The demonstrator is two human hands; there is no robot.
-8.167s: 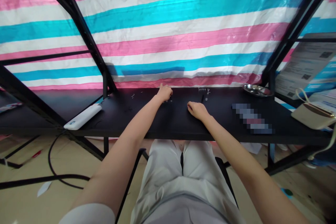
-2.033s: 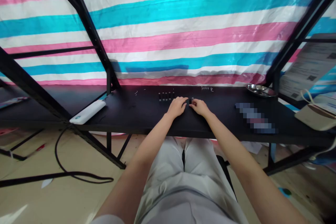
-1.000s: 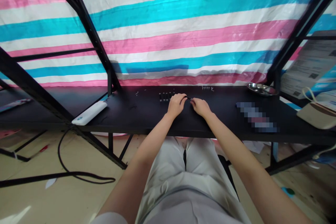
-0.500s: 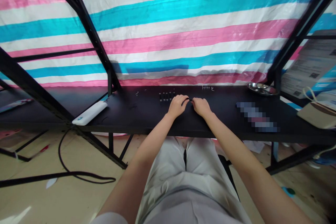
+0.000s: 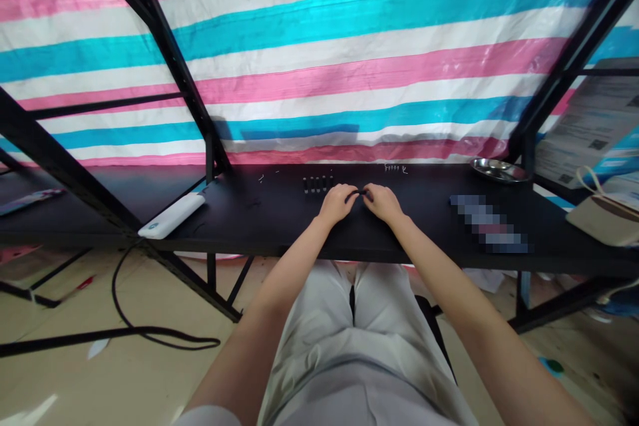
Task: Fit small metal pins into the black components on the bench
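Over the black tabletop (image 5: 239, 213), my left hand (image 5: 339, 202) and my right hand (image 5: 381, 202) face each other a few centimetres apart. Fingers of both pinch a small, thin black strip (image 5: 362, 192) that spans the gap between them. Its exact kind is too small to make out. Just left of my left hand stands a row of several small dark pieces with light ends (image 5: 317, 184). Farther back, several tiny pale slivers (image 5: 395, 168) lie in a line.
On the left lies a white oblong device (image 5: 172, 216). At the back right is a shiny metal dish (image 5: 499, 170), with a blurred-out item (image 5: 489, 223) in front of it. A beige bag (image 5: 602, 219) sits far right. Black frame posts (image 5: 174, 73) rise beside a striped sheet (image 5: 349, 66).
Both hands stay nearly in place, with a slight shift of the fingers. A little more of the black strip shows between them.
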